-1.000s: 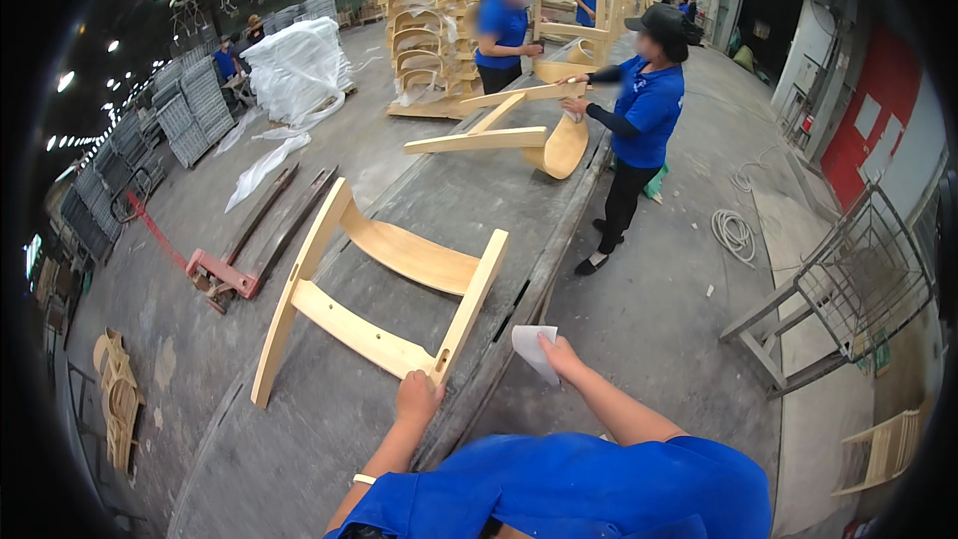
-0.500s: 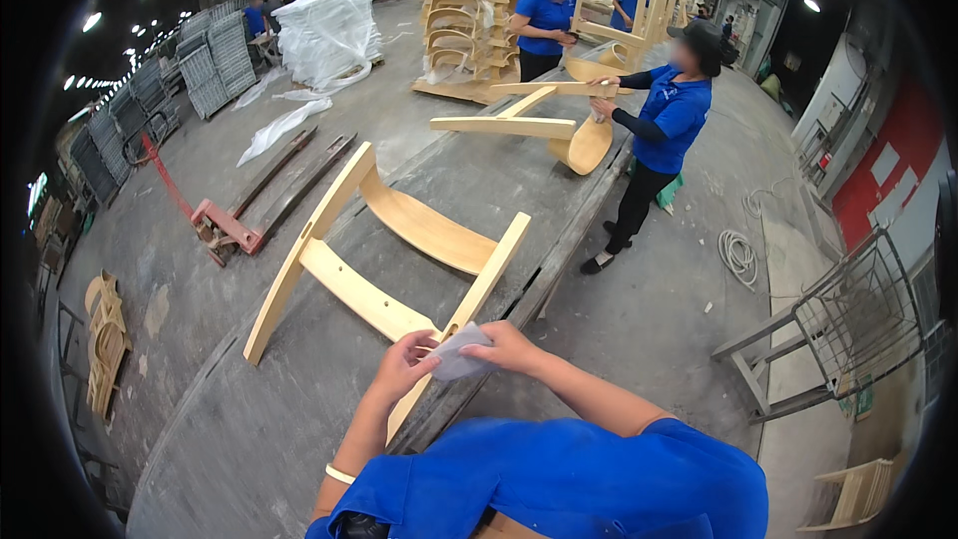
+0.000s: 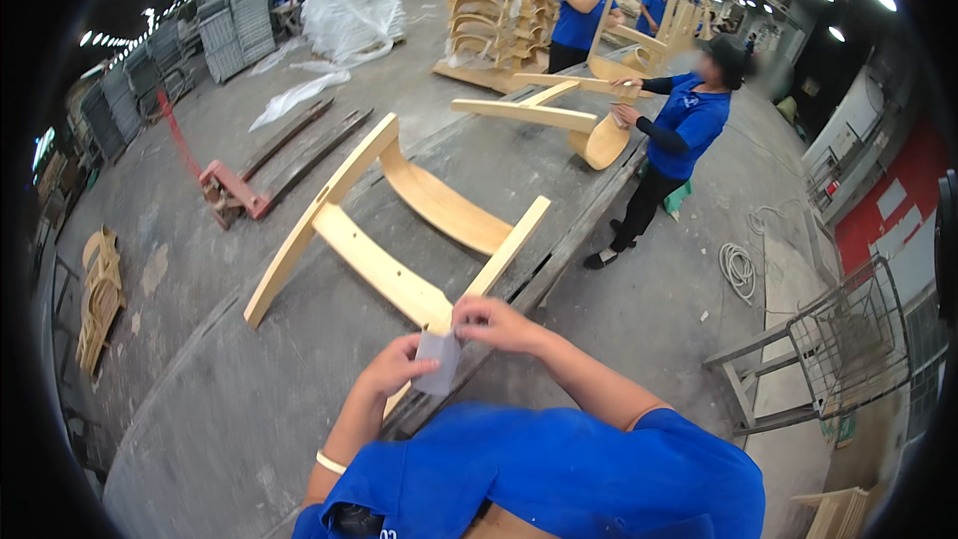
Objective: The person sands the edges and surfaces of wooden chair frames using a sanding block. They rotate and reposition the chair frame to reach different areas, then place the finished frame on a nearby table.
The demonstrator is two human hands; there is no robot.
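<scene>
A pale wooden chair frame [image 3: 389, 274] lies on the grey worktable, its curved rails joining two long side pieces. My left hand [image 3: 392, 367] is closed on a pale grey sheet that looks like sandpaper [image 3: 436, 364], thumb across its face. The sheet hangs bent in front of the near side piece and covers part of it. Close by, my right hand [image 3: 491, 324] has curled fingers at the sheet's upper right edge, beside the joint of rail and side piece. Its fingertips are partly hidden, and they appear to pinch the sheet's edge.
On the same worktable [image 3: 249, 399], a co-worker [image 3: 689, 120] handles another chair frame [image 3: 539, 112]. Stacked curved wooden parts [image 3: 489, 15] stand behind. A red pallet jack [image 3: 232, 190] is on the floor at left, a wire-basket stand [image 3: 843, 339] at right, and a coiled hose [image 3: 736, 268] nearby.
The sheet has turned from lying slanted between both hands to hanging down from my left fingers. My right hand has shifted up toward the wooden joint. The whole view has shifted slightly.
</scene>
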